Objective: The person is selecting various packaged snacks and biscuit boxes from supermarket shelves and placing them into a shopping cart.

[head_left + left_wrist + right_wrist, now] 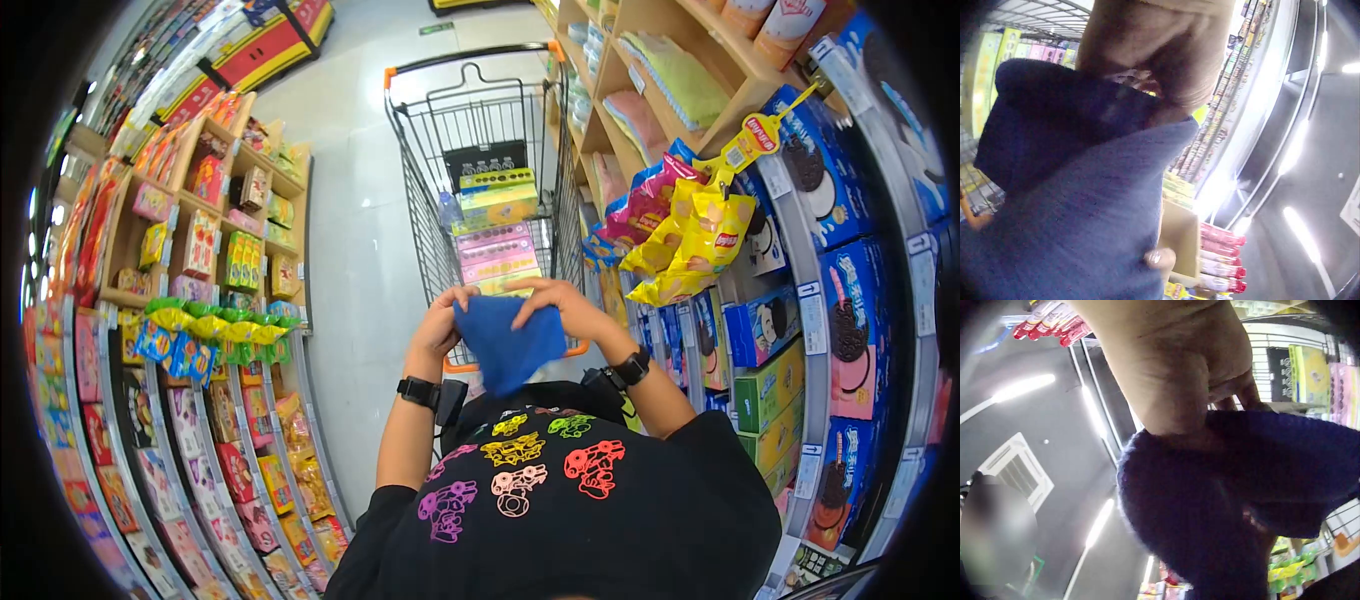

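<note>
A folded dark blue cloth hangs in front of the person's chest, over the handle end of the cart. The left hand pinches its upper left corner. At the upper right, the right hand grips the cloth, thumb over its face and one finger stretched out above the edge. In the left wrist view the cloth spreads wide below the hand, with a fingertip at its lower edge. Folds of the cloth hide most of the right fingers in the right wrist view.
Just ahead stands a wire shopping cart holding pink boxes and yellow-green boxes. Snack shelves line the left side. On the right, yellow chip bags hang near blue cookie boxes and folded towels.
</note>
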### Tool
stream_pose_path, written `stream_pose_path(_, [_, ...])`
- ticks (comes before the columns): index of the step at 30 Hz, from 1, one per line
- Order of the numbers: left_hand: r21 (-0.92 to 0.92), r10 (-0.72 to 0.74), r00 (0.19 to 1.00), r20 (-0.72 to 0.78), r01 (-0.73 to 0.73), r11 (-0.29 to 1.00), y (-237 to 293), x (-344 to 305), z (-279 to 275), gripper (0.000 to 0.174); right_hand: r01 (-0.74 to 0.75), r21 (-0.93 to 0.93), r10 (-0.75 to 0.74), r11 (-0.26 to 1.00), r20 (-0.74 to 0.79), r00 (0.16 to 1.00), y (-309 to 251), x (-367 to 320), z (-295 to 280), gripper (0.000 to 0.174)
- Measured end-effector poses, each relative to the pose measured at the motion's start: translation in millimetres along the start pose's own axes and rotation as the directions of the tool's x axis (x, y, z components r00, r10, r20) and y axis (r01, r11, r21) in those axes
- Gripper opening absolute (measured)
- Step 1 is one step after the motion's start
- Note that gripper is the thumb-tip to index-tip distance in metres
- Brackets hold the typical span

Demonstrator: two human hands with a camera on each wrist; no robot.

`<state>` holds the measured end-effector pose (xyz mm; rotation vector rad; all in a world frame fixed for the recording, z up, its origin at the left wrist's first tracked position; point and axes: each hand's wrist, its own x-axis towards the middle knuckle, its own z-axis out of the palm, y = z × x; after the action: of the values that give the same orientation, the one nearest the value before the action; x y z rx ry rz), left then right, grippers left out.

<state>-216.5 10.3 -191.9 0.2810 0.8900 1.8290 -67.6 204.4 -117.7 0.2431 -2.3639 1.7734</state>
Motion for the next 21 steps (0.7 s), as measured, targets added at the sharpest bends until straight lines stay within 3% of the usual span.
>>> stream_pose_path(1, [0.017, -0.077, 0.993, -0.086, 0.078, 0.997, -8, 13, -14, 0.011, -0.046, 0.032, 0.049, 0.998, -0.124, 0.991, 24, 4, 5, 0.018])
stream_pose_path(2, [0.028, -0.151, 0.974, -0.171, 0.158, 0.987, -16, 26, -28, 0.009, -0.156, 0.194, 0.187, 0.969, -0.156, 0.97, 45, 6, 7, 0.018])
stream_pose_path(4, [0.033, -0.28, 0.864, -0.419, 0.322, 0.946, -22, 43, -31, 0.02, -0.326, 0.511, 0.457, 0.796, -0.154, 0.876, 74, 14, 13, 0.019])
stream_pose_path(6, [0.072, -0.301, 0.832, -0.466, 0.375, 0.924, -50, 57, -67, 0.03, -0.363, 0.612, 0.571, 0.702, -0.18, 0.801, 131, 10, 30, 0.024])
stream_pose_path(7, [0.109, -0.386, 0.746, -0.543, 0.519, 0.848, -57, 66, -82, 0.034, -0.371, 0.648, 0.615, 0.665, -0.193, 0.765, 161, 11, 35, 0.026])
stream_pose_path(8, [0.123, -0.453, 0.644, -0.616, 0.647, 0.752, -70, 71, -97, 0.038, -0.48, 0.537, 0.666, 0.694, -0.226, 0.711, 183, 12, 38, 0.025])
stream_pose_path(10, [0.237, -0.445, 0.556, -0.701, 0.771, 0.591, -110, 81, -152, 0.044, -0.696, 0.28, 0.75, 0.661, -0.285, 0.597, 218, 2, 48, 0.024])
stream_pose_path(11, [0.379, -0.329, 0.587, -0.74, 0.768, 0.517, -115, 82, -161, 0.041, -0.778, 0.072, 0.76, 0.624, -0.287, 0.583, 240, -3, 51, 0.025])
stream_pose_path(12, [0.513, -0.208, 0.628, -0.75, 0.751, 0.417, -120, 84, -167, 0.039, -0.866, -0.034, 0.832, 0.499, -0.261, 0.489, 247, -2, 50, 0.027])
stream_pose_path(13, [0.566, -0.185, 0.63, -0.754, 0.766, 0.305, -105, 89, -156, 0.034, -0.921, -0.145, 0.889, 0.361, -0.244, 0.387, 252, 0, 51, 0.028])
stream_pose_path(14, [0.548, -0.23, 0.614, -0.755, 0.784, 0.292, -120, 92, -175, 0.033, -0.942, -0.256, 0.932, 0.217, -0.234, 0.278, 256, -1, 53, 0.03])
stream_pose_path(16, [0.498, -0.314, 0.506, -0.803, 0.86, 0.113, -138, 100, -190, 0.035, -0.959, -0.274, 0.948, 0.069, -0.283, 0.149, 263, -1, 59, 0.04])
stream_pose_path(19, [0.501, -0.352, 0.548, -0.759, 0.836, 0.224, -156, 96, -191, 0.036, -0.957, -0.268, 0.952, -0.108, -0.306, -0.021, 272, 6, 67, 0.057])
stream_pose_path(21, [0.573, -0.452, 0.598, -0.663, 0.793, 0.209, -148, 86, -200, 0.037, -0.96, -0.265, 0.948, -0.091, -0.319, -0.002, 278, 14, 74, 0.057])
